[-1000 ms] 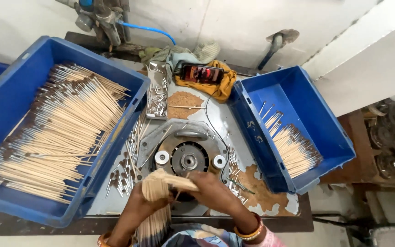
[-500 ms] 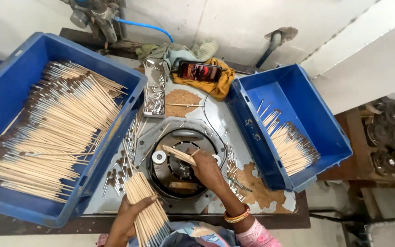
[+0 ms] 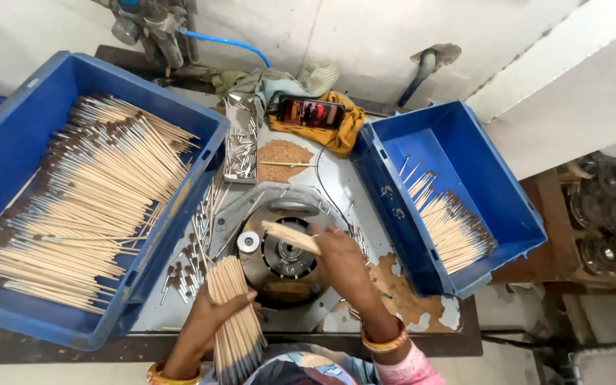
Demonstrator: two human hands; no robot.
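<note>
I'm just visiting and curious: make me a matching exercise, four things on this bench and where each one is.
Things:
1. big bundle of sticks
2. few sticks
3. phone
4. small pile of brushes

Places:
A. on the yellow cloth
B. in the right hand, over the round metal machine
C. in the right blue bin
D. in the left hand

Pairs: 1-D, 2-B, 3-A, 4-C

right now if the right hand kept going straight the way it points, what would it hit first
Likely the round metal fixture: the right hand holds a few wooden sticks pointing up-left over it. Beyond lies the left blue bin, though depth is hard to judge.
</note>
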